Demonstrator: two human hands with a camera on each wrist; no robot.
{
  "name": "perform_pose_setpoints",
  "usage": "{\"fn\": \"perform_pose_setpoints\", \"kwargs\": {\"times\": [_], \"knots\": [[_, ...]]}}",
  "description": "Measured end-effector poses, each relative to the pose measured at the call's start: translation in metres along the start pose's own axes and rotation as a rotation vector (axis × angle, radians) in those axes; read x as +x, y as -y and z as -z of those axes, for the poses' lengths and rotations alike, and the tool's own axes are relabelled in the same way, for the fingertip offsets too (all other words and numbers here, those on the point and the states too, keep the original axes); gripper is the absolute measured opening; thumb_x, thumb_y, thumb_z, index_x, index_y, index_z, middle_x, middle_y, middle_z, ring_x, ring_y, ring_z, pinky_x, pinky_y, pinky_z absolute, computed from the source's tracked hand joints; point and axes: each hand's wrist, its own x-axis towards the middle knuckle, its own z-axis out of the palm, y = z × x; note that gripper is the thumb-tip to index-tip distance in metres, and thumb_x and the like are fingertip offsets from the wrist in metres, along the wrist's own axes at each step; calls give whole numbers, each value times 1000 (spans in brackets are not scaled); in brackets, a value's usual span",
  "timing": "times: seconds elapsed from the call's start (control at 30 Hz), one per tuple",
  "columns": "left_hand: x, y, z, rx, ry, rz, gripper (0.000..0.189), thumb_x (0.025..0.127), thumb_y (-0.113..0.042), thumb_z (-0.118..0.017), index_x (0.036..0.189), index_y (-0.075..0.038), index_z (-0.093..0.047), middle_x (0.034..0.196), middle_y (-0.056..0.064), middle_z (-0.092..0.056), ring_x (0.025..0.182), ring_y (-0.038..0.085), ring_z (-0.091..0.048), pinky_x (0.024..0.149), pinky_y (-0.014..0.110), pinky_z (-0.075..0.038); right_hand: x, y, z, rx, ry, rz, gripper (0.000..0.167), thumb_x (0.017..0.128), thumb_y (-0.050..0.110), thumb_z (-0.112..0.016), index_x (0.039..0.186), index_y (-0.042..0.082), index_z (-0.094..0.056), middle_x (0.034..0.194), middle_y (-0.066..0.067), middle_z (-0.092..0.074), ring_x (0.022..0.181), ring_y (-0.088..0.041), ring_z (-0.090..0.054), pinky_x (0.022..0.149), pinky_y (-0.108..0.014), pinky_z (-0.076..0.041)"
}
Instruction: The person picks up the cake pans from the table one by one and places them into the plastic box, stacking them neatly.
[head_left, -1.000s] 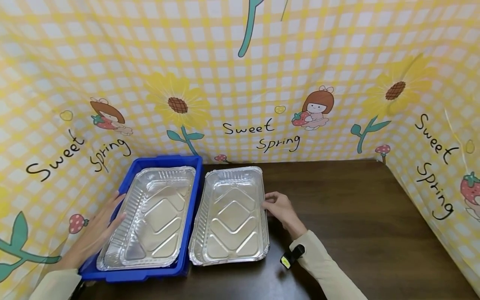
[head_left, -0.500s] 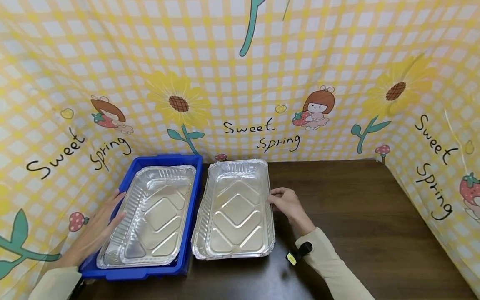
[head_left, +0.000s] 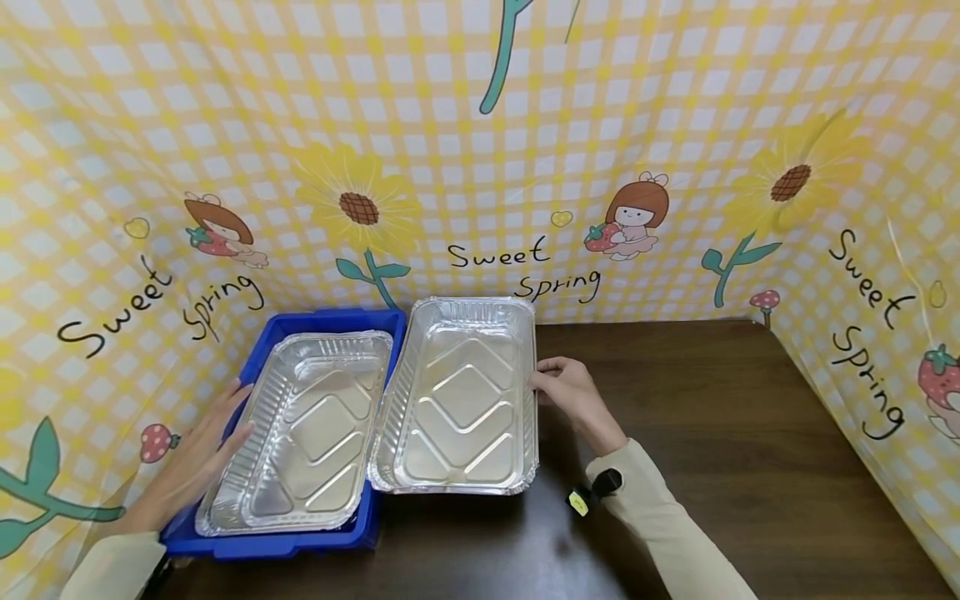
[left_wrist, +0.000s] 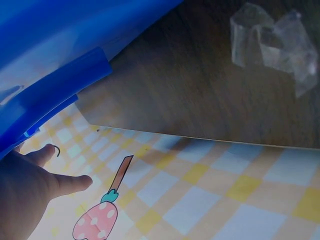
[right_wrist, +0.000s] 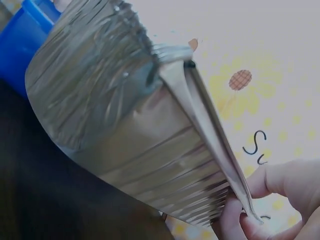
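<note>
Thumb and fingers of my right hand (head_left: 577,404) pinch the right rim of a shiny foil tray (head_left: 468,396). In the right wrist view this foil tray (right_wrist: 165,155) is tilted, its ribbed side and underside showing above the dark table. Its left edge overlaps the right rim of a blue plastic bin (head_left: 292,546) in the head view. A second, matching foil tray (head_left: 322,437) lies inside that bin. My left hand (head_left: 183,471) rests along the bin's left side with fingers extended; the left wrist view shows its fingers (left_wrist: 70,183) straight, beside the blue rim.
A dark wooden table (head_left: 690,417) extends to the right. Yellow checked cloth (head_left: 480,167) hangs behind and on both sides. Clear crumpled plastic (left_wrist: 275,47) lies on the wood in the left wrist view. A black device with a yellow label (head_left: 581,500) sits at my right wrist.
The right-hand foil tray has moved right, then away from me and back left over the bin's edge, with my right hand gripping it. My left hand and the bin stay put.
</note>
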Motion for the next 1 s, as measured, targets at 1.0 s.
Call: {"fn": "perform_pose_setpoints", "kwargs": {"times": [1.0], "knots": [[-1, -3, 0, -64, 18, 1, 62, 115, -24, -40, 170, -8, -17, 175, 27, -3, 153, 63, -6, 115, 82, 3, 5, 46, -50, 28, 60, 46, 30, 87, 2, -65, 115, -9, -67, 93, -11, -70, 78, -16, -68, 85, -43, -63]]}}
